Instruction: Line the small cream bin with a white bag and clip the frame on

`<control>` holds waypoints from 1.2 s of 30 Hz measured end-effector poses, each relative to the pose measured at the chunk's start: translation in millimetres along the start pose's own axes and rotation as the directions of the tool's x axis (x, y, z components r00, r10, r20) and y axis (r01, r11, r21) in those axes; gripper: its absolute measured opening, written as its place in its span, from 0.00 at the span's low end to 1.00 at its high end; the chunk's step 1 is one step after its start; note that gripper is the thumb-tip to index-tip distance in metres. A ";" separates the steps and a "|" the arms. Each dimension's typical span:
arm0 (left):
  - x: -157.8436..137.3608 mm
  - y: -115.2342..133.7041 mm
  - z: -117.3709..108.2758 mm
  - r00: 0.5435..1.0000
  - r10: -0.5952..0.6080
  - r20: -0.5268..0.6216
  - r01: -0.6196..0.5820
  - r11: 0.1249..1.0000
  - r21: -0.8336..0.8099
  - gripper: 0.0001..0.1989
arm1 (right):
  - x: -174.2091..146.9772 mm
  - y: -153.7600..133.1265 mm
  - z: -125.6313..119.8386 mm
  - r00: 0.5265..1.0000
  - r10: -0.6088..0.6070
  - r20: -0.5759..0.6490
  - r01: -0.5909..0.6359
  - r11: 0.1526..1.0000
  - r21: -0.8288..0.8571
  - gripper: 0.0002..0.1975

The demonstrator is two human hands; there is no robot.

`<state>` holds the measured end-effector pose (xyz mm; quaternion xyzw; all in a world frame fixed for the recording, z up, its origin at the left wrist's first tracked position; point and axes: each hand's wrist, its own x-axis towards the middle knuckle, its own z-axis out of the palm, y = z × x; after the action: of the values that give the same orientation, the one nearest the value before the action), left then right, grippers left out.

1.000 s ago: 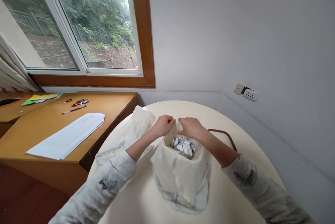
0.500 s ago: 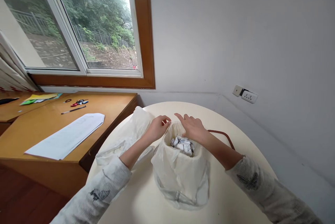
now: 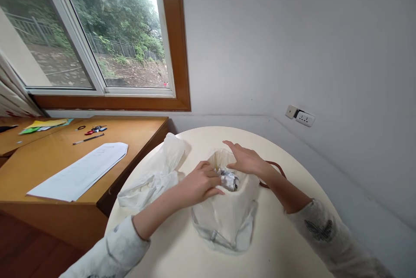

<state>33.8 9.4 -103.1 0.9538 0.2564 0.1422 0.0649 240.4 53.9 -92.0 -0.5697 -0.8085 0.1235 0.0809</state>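
On the round table stands a container lined with a white plastic bag (image 3: 224, 217), its edge folded down outside. Crumpled paper (image 3: 230, 180) shows inside the opening. My left hand (image 3: 203, 182) lies over the left side of the rim, fingers stretched toward the opening and thumb apart on the near side. At the right side of the rim is my right hand (image 3: 248, 160), its index finger and thumb spread apart; its other fingers are partly hidden. Neither hand visibly pinches the plastic.
A second white plastic bag (image 3: 156, 174) lies crumpled on the table's left. Behind my right wrist, a curved brown strap or handle (image 3: 275, 166) shows. The wooden desk (image 3: 136, 174) holds paper sheets (image 3: 81, 172), a pen (image 3: 88, 139) and keys (image 3: 96, 129).
My left hand has come down and nearer from the far-left rim, its fingers now spread over the left side. My right hand has shifted slightly right.
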 end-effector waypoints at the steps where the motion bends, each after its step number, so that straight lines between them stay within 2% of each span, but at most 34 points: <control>1: -0.4 -6.1 -4.5 1.000 0.015 0.002 -0.015 1.000 -0.006 0.15 | -3.5 3.1 -1.8 0.999 -0.036 0.018 0.034 0.994 0.105 0.38; 3: -3.3 -15.9 -14.5 0.999 -0.020 -0.028 0.019 0.999 -0.032 0.13 | -11.6 10.7 -4.6 0.992 -0.123 0.028 0.109 0.945 0.309 0.37; 5: -8.8 -21.1 -21.2 0.990 -0.127 -0.064 0.120 0.988 -0.102 0.15 | -20.2 19.4 -2.9 0.983 -0.186 -0.002 0.164 0.866 0.472 0.37; 8: -16.8 -19.6 -15.7 0.949 -0.311 -0.052 0.284 0.914 -0.290 0.35 | -30.8 31.4 13.7 0.979 -0.194 -0.067 0.189 0.721 0.667 0.41; 10: -18.2 -14.7 0.1 0.910 -0.408 -0.071 0.345 0.842 -0.414 0.49 | -34.4 35.9 33.2 0.979 -0.177 -0.106 0.193 0.608 0.770 0.49; 13: -12.7 -7.5 35.4 0.843 -0.516 -0.153 0.339 0.730 -0.593 0.60 | -35.1 34.7 66.4 0.982 -0.104 -0.160 0.190 0.460 0.867 0.55; 15: -7.1 -5.0 59.3 0.792 -0.572 -0.216 0.278 0.652 -0.705 0.63 | -34.7 30.0 85.3 0.989 -0.044 -0.140 0.145 0.428 0.892 0.49; 18: -2.7 -6.9 86.0 0.723 -0.636 -0.268 0.235 0.592 -0.771 0.64 | -35.9 24.3 104.2 0.993 -0.009 -0.120 0.115 0.364 0.924 0.39; 21: -6.4 -13.5 101.5 0.708 -0.654 -0.266 0.233 0.572 -0.787 0.64 | -39.3 25.2 114.0 0.991 -0.034 -0.130 0.134 0.310 0.941 0.36; 25: -15.7 -21.4 112.5 0.725 -0.663 -0.188 0.311 0.558 -0.769 0.60 | -45.1 29.1 123.7 0.995 -0.085 -0.055 0.080 0.326 0.942 0.35; 29: -19.4 -23.4 116.7 0.758 -0.639 -0.132 0.333 0.553 -0.764 0.58 | -48.0 25.2 136.0 0.999 0.029 -0.030 0.013 0.464 0.886 0.35; 33: -20.6 -26.4 121.4 0.775 -0.616 -0.143 0.322 0.579 -0.749 0.57 | -48.2 17.2 142.9 0.983 0.097 -0.154 0.068 0.591 0.804 0.35; 36: -23.4 -30.2 128.2 0.752 -0.629 -0.198 0.336 0.624 -0.706 0.54 | -52.5 14.3 141.5 0.967 0.105 -0.232 0.104 0.667 0.737 0.36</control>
<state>39.3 17.0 -236.6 0.7100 0.4541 0.4010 0.3589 232.6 -6.2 -230.9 -0.4981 -0.6699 0.3683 0.4093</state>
